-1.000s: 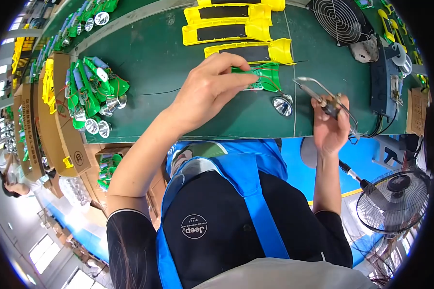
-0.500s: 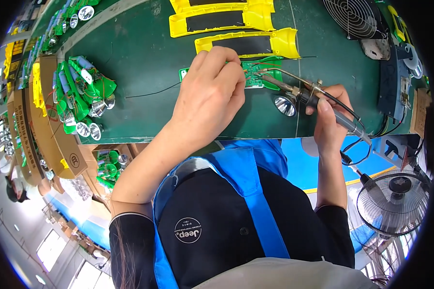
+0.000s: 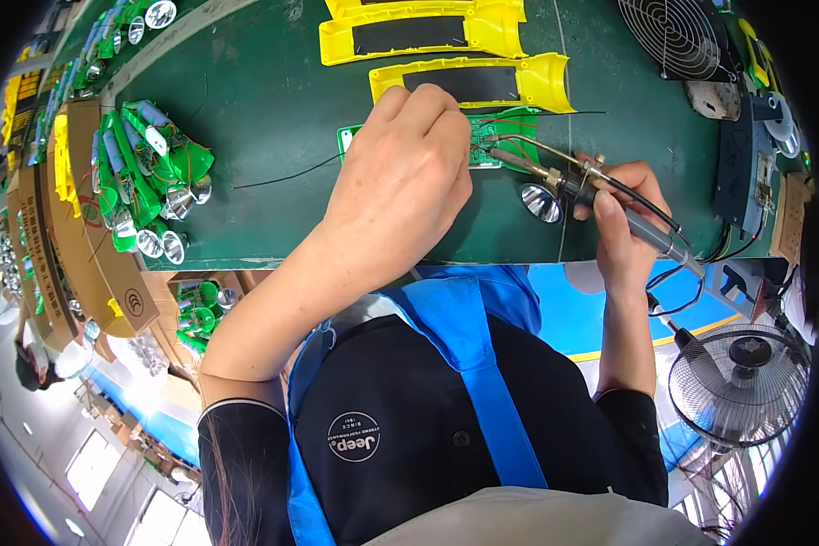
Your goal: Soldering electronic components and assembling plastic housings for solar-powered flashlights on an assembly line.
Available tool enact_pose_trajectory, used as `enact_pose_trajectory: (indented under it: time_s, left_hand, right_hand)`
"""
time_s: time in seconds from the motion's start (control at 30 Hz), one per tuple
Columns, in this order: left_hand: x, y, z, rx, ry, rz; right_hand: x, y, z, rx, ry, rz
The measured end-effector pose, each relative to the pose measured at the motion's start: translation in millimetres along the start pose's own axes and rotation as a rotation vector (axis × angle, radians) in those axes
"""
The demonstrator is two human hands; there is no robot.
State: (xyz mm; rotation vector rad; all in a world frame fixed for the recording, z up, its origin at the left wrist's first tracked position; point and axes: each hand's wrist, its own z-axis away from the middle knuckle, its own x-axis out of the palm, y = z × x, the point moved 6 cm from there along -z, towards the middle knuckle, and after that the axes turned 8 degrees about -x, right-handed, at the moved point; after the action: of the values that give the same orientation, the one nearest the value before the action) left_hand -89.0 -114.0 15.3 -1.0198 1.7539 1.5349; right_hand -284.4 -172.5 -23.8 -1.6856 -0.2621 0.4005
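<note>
While the left hand [image 3: 400, 182] lies knuckles-up over a small green circuit board [image 3: 491, 136] at the upper middle of the frame, its fingers curl down onto the board and hide most of it; whether they pinch it or only press it cannot be told. Only the board's right end and a left corner show, so its long axis seems to run left to right along the green bench [image 3: 273, 100]. The right hand [image 3: 623, 218] is closed around a soldering iron [image 3: 591, 191], whose long axis slants from lower right to upper left, tip pointing at the board's right end. A silver reflector cup [image 3: 541, 202] sits just below the iron. Yellow housings [image 3: 482, 82] lie just above the board. Green assemblies [image 3: 150, 173] pile at the left, well apart. The bench's near edge runs just below both hands.
</note>
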Motion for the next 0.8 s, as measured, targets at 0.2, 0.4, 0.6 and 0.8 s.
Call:
enact_pose_trajectory:
  time_s: [0.2,0.4,0.6,0.8]
  left_hand:
    - [0.0,0.4,-1.1,0.003,-0.014,-0.021]
    - [-1.0,1.6,-3.2,0.002,-0.049,-0.009]
    - [-2.0,-1.5,-4.2,-0.056,-0.043,0.011]
    - [-3.0,0.7,-4.1,0.011,-0.041,-0.008]
  right_hand:
    - [-0.9,-0.8,0.4,-0.029,-0.027,0.004]
    - [-5.8,3.3,0.9,0.015,0.062,-0.118]
    - [-6.5,0.8,-2.5,-0.040,0.058,-0.159]
    - [-12.0,-10.5,-7.0,-0.141,0.084,-0.138]
